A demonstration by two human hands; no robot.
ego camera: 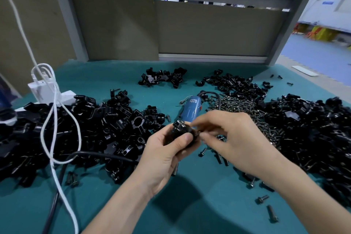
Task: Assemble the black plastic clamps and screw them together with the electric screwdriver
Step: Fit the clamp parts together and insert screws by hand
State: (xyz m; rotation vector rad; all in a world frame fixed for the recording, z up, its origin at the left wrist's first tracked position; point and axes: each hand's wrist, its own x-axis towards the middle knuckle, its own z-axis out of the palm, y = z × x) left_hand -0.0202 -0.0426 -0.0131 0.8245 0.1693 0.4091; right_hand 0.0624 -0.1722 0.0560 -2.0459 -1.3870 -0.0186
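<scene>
My left hand (163, 156) grips a black plastic clamp (179, 129) above the middle of the green table, thumb across its front. My right hand (233, 137) meets the clamp from the right, its fingertips pinching something small and dark at the clamp's side; what it is stays blurred. The blue electric screwdriver (190, 107) lies on the table just behind my hands, its black cord curling off to the right. Loose dark screws (245, 108) form a heap to the right of the screwdriver.
Large heaps of black clamp parts lie at the left (98, 129), far right (311, 131) and back (163, 78). A white power strip (47, 91) with white cables sits at the far left. A black cable (95, 155) crosses the near left. Stray screws (264, 199) dot the near right.
</scene>
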